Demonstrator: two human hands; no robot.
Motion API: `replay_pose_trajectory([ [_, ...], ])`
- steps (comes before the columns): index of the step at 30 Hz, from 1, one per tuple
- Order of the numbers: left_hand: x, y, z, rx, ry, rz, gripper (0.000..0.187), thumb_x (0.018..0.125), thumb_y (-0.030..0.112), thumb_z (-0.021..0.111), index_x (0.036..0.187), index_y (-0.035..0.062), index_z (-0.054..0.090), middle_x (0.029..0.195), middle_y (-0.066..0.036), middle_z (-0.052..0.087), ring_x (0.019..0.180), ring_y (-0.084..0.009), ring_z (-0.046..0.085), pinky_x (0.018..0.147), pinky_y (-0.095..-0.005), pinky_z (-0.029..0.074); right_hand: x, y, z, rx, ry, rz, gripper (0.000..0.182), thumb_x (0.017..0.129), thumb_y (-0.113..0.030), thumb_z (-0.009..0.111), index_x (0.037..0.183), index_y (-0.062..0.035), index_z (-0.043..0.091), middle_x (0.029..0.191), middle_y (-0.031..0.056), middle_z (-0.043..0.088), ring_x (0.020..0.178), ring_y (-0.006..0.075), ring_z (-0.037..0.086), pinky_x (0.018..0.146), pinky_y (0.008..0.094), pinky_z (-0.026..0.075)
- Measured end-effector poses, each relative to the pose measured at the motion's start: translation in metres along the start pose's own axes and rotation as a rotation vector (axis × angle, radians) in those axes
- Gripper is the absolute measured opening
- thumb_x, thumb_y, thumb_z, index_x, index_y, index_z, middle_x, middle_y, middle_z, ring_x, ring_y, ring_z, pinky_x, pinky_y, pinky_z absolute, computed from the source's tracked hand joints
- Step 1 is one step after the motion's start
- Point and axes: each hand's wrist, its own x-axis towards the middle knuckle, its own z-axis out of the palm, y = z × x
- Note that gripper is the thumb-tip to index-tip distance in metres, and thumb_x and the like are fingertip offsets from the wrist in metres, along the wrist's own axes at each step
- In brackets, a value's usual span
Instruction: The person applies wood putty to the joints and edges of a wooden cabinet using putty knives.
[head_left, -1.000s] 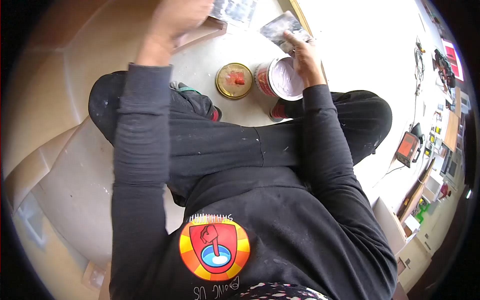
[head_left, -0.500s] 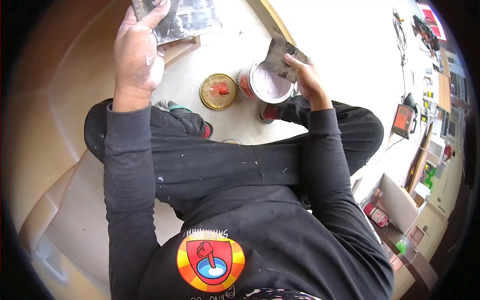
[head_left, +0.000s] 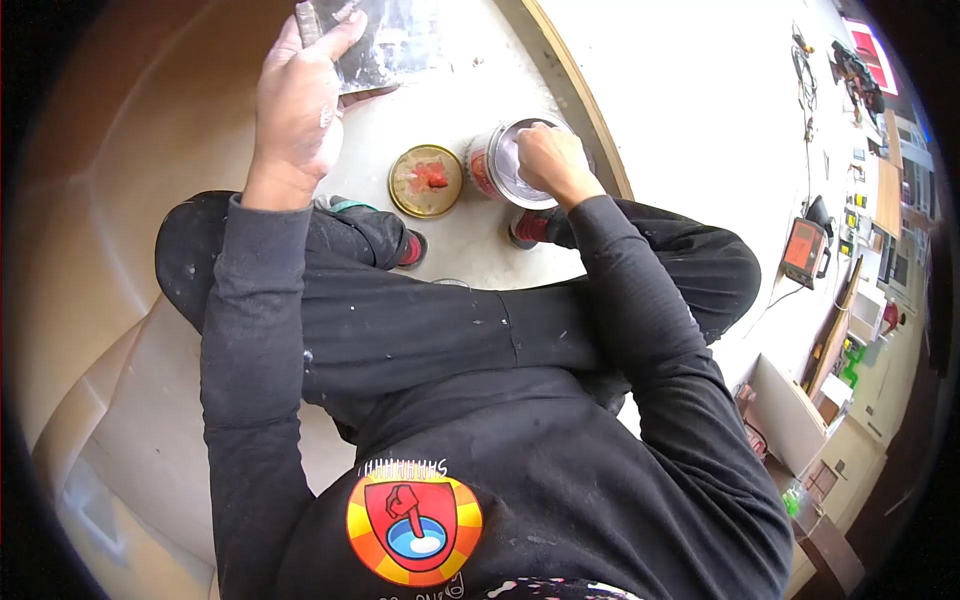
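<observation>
My left hand (head_left: 298, 105) is closed on the edge of a flat metal plate (head_left: 385, 45), its surface smeared with whitish paste and a stiff strip along the side I grip. The plate runs past the top of the view. Over the mouth of an open can of pale lilac filler paste (head_left: 482, 165), my right hand (head_left: 550, 162) is bent downward with its fingers curled. The thin flat metal scraper it held moments ago is hidden now by the hand and the can's rim. Left of the can lies its round gold lid (head_left: 427, 182), with a reddish lump on it.
My crossed legs (head_left: 420, 320) sit close below the can, with a shoe (head_left: 527, 230) beside it. A wooden edging strip (head_left: 575, 95) runs along the right. Curved tan panels (head_left: 90, 250) rise at the left. A red-black machine (head_left: 805, 250) stands at the far right.
My right hand has moved left and down into the can's mouth, taking the scraper out of sight. My left hand and plate have shifted slightly right in view.
</observation>
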Motion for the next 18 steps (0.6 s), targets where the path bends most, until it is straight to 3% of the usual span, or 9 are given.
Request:
replay_pose_trajectory([
  [2, 0.0, -0.002, 0.006, 0.013, 0.034, -0.065, 0.031, 0.1, 0.009, 0.052, 0.13, 0.0027, 0.053, 0.121, -0.012, 0.066, 0.107, -0.0245, 0.069, 0.091, -0.0416, 0.06, 0.012, -0.003, 0.003, 0.022, -0.106, 0.028, 0.016, 0.076, -0.007, 0.06, 0.081, 0.0014, 0.073, 0.092, 0.0245, 0.071, 0.083, 0.0384, 0.071, 0.074, 0.0454, 0.056],
  [6, 0.004, -0.017, 0.004, 0.052, 0.009, -0.087, 0.034, 0.099, 0.009, 0.051, 0.132, 0.0021, 0.052, 0.123, -0.013, 0.065, 0.107, -0.025, 0.069, 0.091, -0.0423, 0.061, 0.013, -0.003, 0.023, 0.007, -0.027, 0.035, 0.016, 0.08, -0.008, 0.06, 0.082, -0.0023, 0.075, 0.086, 0.0238, 0.071, 0.078, 0.035, 0.073, 0.071, 0.0445, 0.057],
  [8, 0.004, -0.015, 0.01, 0.006, -0.015, -0.1, 0.034, 0.098, 0.01, 0.051, 0.131, 0.0029, 0.052, 0.122, -0.012, 0.066, 0.106, -0.0243, 0.07, 0.089, -0.0417, 0.061, 0.01, 0.001, 0.043, -0.023, 0.25, 0.004, 0.016, 0.079, -0.008, 0.059, 0.082, -0.0033, 0.075, 0.087, 0.0244, 0.071, 0.082, 0.0342, 0.073, 0.072, 0.0447, 0.058],
  [9, 0.003, -0.015, 0.012, -0.04, -0.033, -0.12, 0.033, 0.098, 0.01, 0.052, 0.131, 0.0036, 0.053, 0.122, -0.012, 0.066, 0.104, -0.0236, 0.07, 0.088, -0.0411, 0.061, 0.011, 0.004, 0.048, -0.025, 0.252, 0.006, 0.016, 0.079, -0.008, 0.059, 0.082, -0.0033, 0.075, 0.087, 0.0244, 0.071, 0.082, 0.0342, 0.073, 0.072, 0.0447, 0.058],
  [11, 0.0, -0.014, 0.019, -0.066, -0.039, -0.121, 0.031, 0.097, 0.011, 0.054, 0.128, 0.0054, 0.055, 0.117, -0.01, 0.068, 0.098, -0.0211, 0.071, 0.08, -0.0391, 0.062, 0.009, 0.0, 0.04, 0.006, 0.03, -0.048, 0.017, 0.079, -0.006, 0.058, 0.084, -0.0018, 0.075, 0.091, 0.0255, 0.071, 0.089, 0.0345, 0.072, 0.075, 0.0453, 0.058],
  [12, 0.0, -0.013, 0.02, -0.089, -0.043, -0.123, 0.029, 0.097, 0.013, 0.056, 0.124, 0.0071, 0.058, 0.112, -0.008, 0.069, 0.092, -0.0186, 0.073, 0.072, -0.037, 0.063, 0.011, 0.005, 0.031, 0.061, -0.168, 0.063, 0.022, 0.079, -0.005, 0.057, 0.089, -0.0028, 0.076, 0.098, 0.0245, 0.071, 0.095, 0.0351, 0.071, 0.08, 0.045, 0.057],
  [16, -0.009, -0.009, 0.018, -0.135, -0.088, -0.155, 0.028, 0.097, 0.014, 0.055, 0.124, 0.0067, 0.058, 0.112, -0.008, 0.069, 0.093, -0.0197, 0.073, 0.071, -0.0376, 0.063, -0.018, 0.028, 0.0, 0.382, -0.041, 0.021, 0.038, 0.075, 0.0, 0.053, 0.104, -0.0084, 0.077, 0.101, 0.0225, 0.071, 0.097, 0.039, 0.068, 0.087, 0.0436, 0.055],
  [18, -0.013, -0.008, 0.021, -0.077, -0.056, -0.19, 0.03, 0.101, 0.015, 0.049, 0.13, 0.0075, 0.055, 0.115, -0.008, 0.069, 0.098, -0.0204, 0.072, 0.077, -0.0376, 0.062, -0.035, 0.035, -0.021, 0.474, -0.034, 0.06, 0.033, 0.079, 0.0, 0.057, 0.106, -0.0046, 0.075, 0.103, 0.0226, 0.071, 0.099, 0.0368, 0.068, 0.087, 0.0413, 0.054],
])
